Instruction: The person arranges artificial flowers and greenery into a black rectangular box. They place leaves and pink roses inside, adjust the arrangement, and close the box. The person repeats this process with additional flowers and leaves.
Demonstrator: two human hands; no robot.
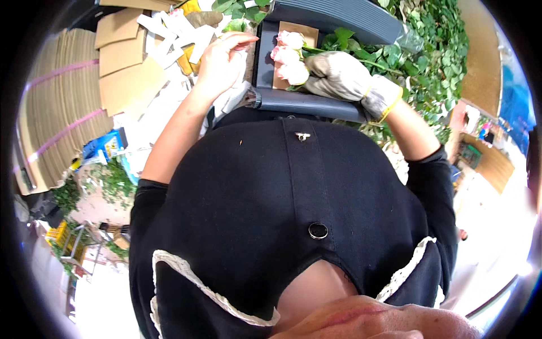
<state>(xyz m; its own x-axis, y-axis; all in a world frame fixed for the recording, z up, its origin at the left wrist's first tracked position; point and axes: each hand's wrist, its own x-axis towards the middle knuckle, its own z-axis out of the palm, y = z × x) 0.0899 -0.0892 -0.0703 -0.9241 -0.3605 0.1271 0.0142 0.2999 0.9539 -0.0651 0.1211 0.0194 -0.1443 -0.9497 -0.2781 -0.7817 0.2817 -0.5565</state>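
Observation:
Three pink roses lie with their heads on a piece of brown cardboard in a dark grey trough. My right hand, in a pale work glove with a yellow cuff, is closed at the stems just right of the blooms. Green leaves and a stem run out to the right beyond the glove. Bare, my left hand hovers by the trough's left edge. Its index finger stretches toward the roses, the other fingers bend a little, and nothing shows in it.
At the left stands a thick stack of cardboard sheets bound with pink straps. Loose cardboard pieces and white strips lie beside it. A mass of leafy stems fills the right side. The grey padded bar crosses the far side.

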